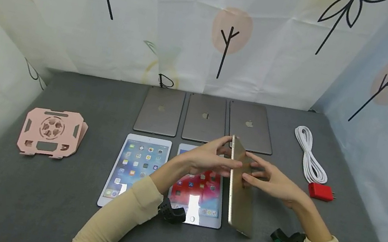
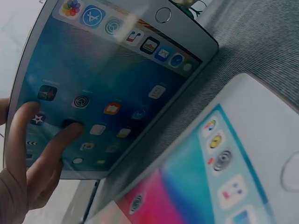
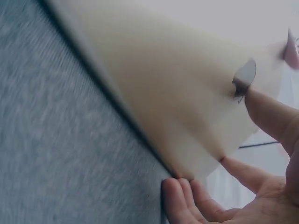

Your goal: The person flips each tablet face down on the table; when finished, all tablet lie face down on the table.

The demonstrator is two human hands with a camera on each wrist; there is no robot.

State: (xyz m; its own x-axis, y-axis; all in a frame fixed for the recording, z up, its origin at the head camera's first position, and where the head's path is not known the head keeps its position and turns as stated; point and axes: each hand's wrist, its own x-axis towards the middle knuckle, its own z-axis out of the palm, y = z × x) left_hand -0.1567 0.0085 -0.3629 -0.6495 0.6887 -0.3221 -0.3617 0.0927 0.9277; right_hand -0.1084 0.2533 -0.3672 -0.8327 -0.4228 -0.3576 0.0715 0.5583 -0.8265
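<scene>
A gold-backed tablet [image 1: 240, 198] stands steeply tilted over the table, right of two flat white tablets. My left hand [image 1: 212, 159] grips its upper part from the left; fingertips touch the lit screen [image 2: 117, 79] in the left wrist view. My right hand [image 1: 271, 180] holds it from the back. In the right wrist view, its thumb lies near the apple logo [image 3: 244, 79] and other fingertips meet the tablet's edge. A white tablet with a red wallpaper [image 1: 195, 199] lies below my left wrist, partly hidden by that hand. Another white tablet [image 1: 139, 167] lies further left.
Three grey-backed tablets, the left [image 1: 159, 113], middle [image 1: 205, 120] and right [image 1: 249, 126], lie in a back row. A pink stand [image 1: 49, 132] is at left. A coiled white cable [image 1: 310, 156] and red charger plug [image 1: 320, 191] lie at right. Patterned cloth walls [image 1: 190, 29] enclose the grey table [image 1: 47, 199].
</scene>
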